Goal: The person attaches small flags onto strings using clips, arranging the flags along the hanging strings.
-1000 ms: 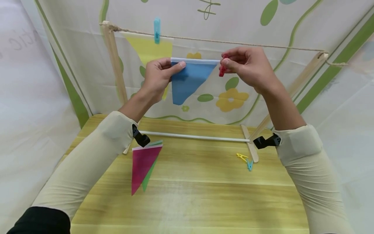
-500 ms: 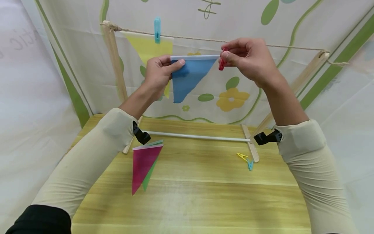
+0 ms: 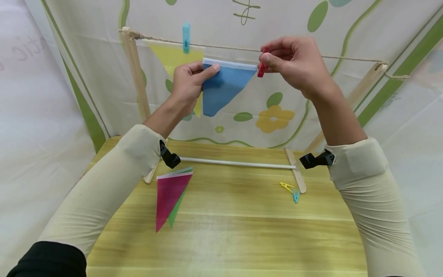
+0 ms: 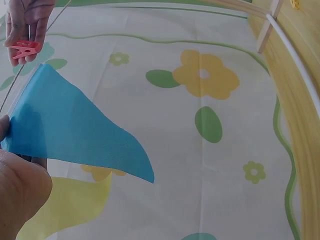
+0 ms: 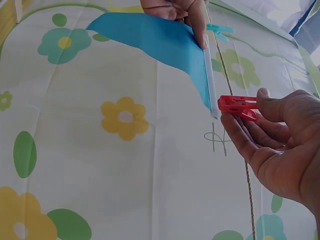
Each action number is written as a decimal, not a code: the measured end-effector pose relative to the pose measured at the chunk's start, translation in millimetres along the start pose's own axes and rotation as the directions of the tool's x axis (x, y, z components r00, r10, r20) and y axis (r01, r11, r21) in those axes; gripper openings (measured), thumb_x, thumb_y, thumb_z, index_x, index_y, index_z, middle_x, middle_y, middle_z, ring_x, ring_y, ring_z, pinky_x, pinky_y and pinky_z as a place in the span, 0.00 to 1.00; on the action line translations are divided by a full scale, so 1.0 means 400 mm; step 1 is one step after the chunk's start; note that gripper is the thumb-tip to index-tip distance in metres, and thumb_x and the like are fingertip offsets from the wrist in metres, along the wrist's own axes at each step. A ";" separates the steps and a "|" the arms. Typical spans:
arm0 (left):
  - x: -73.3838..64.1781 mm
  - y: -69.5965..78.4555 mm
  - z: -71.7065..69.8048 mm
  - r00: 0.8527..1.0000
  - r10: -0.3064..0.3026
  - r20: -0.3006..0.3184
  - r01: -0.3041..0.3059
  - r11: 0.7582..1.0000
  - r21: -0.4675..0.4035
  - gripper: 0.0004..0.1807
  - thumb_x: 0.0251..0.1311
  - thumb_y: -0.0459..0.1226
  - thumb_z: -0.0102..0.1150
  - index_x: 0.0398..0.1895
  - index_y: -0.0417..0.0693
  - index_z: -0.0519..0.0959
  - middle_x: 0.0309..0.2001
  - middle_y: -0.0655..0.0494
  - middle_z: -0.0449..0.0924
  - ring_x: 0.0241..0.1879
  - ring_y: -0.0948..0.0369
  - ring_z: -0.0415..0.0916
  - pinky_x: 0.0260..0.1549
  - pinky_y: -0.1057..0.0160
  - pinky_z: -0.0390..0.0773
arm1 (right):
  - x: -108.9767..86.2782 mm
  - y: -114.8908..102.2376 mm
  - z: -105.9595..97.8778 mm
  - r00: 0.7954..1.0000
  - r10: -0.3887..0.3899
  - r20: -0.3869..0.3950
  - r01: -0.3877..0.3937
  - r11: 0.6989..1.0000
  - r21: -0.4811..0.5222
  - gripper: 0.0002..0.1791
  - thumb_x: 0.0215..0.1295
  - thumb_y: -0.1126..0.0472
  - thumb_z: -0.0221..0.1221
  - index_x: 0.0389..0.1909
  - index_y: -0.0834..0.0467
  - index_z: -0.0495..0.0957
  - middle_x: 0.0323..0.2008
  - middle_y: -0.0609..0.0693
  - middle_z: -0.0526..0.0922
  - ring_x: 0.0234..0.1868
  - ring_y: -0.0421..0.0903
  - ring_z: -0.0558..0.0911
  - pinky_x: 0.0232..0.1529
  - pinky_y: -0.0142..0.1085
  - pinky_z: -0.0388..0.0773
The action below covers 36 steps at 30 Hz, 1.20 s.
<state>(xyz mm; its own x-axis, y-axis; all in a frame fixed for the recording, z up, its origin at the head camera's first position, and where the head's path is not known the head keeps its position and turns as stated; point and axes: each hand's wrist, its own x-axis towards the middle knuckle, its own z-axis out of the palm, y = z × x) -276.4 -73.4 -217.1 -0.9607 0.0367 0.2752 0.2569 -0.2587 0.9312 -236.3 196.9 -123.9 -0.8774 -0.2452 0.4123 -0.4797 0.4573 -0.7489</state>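
Note:
My left hand [image 3: 188, 80] pinches the white-edged top left corner of a blue triangular pennant [image 3: 226, 82], thumb in front. The pennant hangs point down, just below a twine line [image 3: 235, 48]. In my right hand [image 3: 294, 63] a red clothespin [image 3: 262, 65] is held between thumb and fingers, beside the pennant's right corner. The right wrist view shows the red clothespin [image 5: 237, 104] close to the end of the white edge. To the left, a yellow pennant [image 3: 176, 55] hangs from the twine under a light blue clothespin [image 3: 186, 38], partly hidden by my left hand.
Wooden posts [image 3: 135, 73] hold the twine at both ends, with a white rod [image 3: 235, 163] joining their feet. On the wooden table [image 3: 221, 238] lie a magenta pennant [image 3: 171, 196] over a green pennant [image 3: 177, 209], plus a yellow clothespin [image 3: 286, 187] and a blue clothespin [image 3: 295, 196].
Both hands have risen slightly, bringing the blue pennant and the red clothespin nearer the twine. The pennant's top edge now slopes down to the right.

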 end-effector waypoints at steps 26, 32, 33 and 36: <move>0.012 0.035 0.005 0.994 0.036 -0.101 -0.034 0.999 0.029 0.16 0.74 0.41 0.76 0.56 0.40 0.93 0.51 0.51 0.95 0.60 0.56 0.87 0.72 0.58 0.84 | 0.057 -0.057 0.034 0.990 -0.128 -0.062 0.128 0.992 -0.003 0.16 0.81 0.62 0.68 0.63 0.64 0.88 0.43 0.43 0.90 0.46 0.40 0.91 0.57 0.28 0.90; 0.021 0.027 0.019 0.995 0.031 -0.097 -0.031 0.999 -0.006 0.13 0.74 0.41 0.76 0.52 0.40 0.93 0.45 0.54 0.93 0.53 0.58 0.85 0.64 0.62 0.85 | 0.066 -0.060 0.034 0.984 -0.144 -0.108 0.145 0.989 0.000 0.15 0.82 0.61 0.67 0.62 0.63 0.89 0.42 0.42 0.90 0.45 0.41 0.91 0.59 0.30 0.90; 0.023 0.025 0.022 0.996 0.021 -0.091 -0.023 1.000 -0.012 0.13 0.74 0.41 0.76 0.52 0.41 0.93 0.45 0.55 0.93 0.52 0.58 0.84 0.62 0.63 0.85 | 0.066 -0.060 0.034 0.982 -0.148 -0.120 0.148 0.989 -0.006 0.14 0.82 0.62 0.67 0.61 0.63 0.89 0.41 0.42 0.90 0.45 0.40 0.91 0.59 0.30 0.90; 0.027 0.016 0.032 0.997 0.009 -0.078 -0.010 1.000 -0.017 0.14 0.75 0.41 0.75 0.53 0.41 0.93 0.44 0.56 0.93 0.49 0.60 0.83 0.54 0.64 0.81 | 0.068 -0.058 0.033 0.977 -0.151 -0.153 0.150 0.989 -0.015 0.13 0.81 0.62 0.67 0.60 0.63 0.90 0.40 0.41 0.89 0.44 0.39 0.91 0.59 0.29 0.89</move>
<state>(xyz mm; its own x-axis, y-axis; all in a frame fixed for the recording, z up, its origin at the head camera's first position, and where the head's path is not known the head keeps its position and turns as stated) -283.9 -62.4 -205.1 -0.9637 -0.0408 0.2637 0.2646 -0.2750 0.9243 -249.2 168.1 -102.1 -0.7838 -0.1775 0.5951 -0.6060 0.4284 -0.6703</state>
